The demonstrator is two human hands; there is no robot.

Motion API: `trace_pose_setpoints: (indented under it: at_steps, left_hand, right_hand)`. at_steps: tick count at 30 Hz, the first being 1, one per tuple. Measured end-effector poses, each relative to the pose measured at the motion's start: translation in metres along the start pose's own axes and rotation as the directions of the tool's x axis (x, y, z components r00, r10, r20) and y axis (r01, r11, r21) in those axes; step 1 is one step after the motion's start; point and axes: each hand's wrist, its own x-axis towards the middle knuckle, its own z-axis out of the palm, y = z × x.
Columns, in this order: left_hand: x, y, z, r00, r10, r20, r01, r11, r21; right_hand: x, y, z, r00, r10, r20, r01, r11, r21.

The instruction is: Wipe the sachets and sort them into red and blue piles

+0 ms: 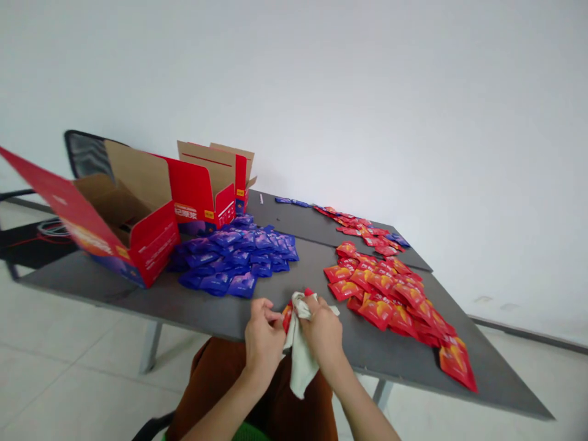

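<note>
At the table's front edge my left hand point(265, 334) pinches the left end of a red packet point(287, 316). My right hand point(321, 327) is closed on a pale cloth point(301, 361), which lies over the packet's right part and hangs down past the table edge. Only the packet's left side and a bit of its top corner show; the cloth and fingers hide the rest. To the left of my hands lies a heap of blue packets point(243, 254), and to the right a heap of red packets point(390, 291).
Open red cartons point(156, 248) stand on the left of the grey table point(220, 312). Farther back lie more red packets point(362, 229) and a few blue ones point(291, 201). A black chair point(87, 156) is behind the cartons; a white wall point(344, 110) rises beyond.
</note>
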Motion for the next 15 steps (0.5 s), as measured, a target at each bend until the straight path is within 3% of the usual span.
trace_pose_setpoints:
  at_steps: [3, 5, 8, 10, 11, 13, 15]
  left_hand:
    - [0.000, 0.002, 0.000, 1.000, -0.007, -0.011, 0.006, 0.996, -0.086]
    - [0.002, 0.009, 0.002, 0.997, 0.002, -0.082, -0.014, 0.989, -0.148]
    - [0.006, 0.022, 0.009, 0.941, 0.152, -0.303, -0.211, 0.963, -0.170]
    - [0.008, 0.027, 0.015, 0.873, 0.338, -0.351, -0.409, 0.900, -0.152]
    - [0.008, 0.026, 0.017, 0.844, 0.435, -0.314, -0.495, 0.857, -0.143]
    - [0.005, 0.020, 0.018, 0.781, 0.608, -0.141, -0.622, 0.779, -0.085]
    - [-0.001, 0.008, 0.013, 0.717, 0.695, 0.046, -0.697, 0.713, 0.077]
  right_hand:
    - [0.015, 0.016, -0.011, 0.991, 0.130, -0.027, -0.131, 0.991, -0.029]
    - [0.018, 0.027, -0.021, 0.987, 0.142, -0.077, -0.138, 0.989, 0.049]
    - [0.013, 0.038, -0.038, 0.965, 0.087, -0.246, -0.016, 0.960, 0.278]
    - [0.006, 0.042, -0.049, 0.926, 0.064, -0.372, 0.106, 0.902, 0.418]
    - [0.003, 0.043, -0.054, 0.905, 0.072, -0.420, 0.150, 0.868, 0.474]
    - [0.000, 0.043, -0.062, 0.873, 0.117, -0.473, 0.199, 0.801, 0.565]
    - [0.001, 0.041, -0.065, 0.870, 0.151, -0.469, 0.213, 0.743, 0.634]
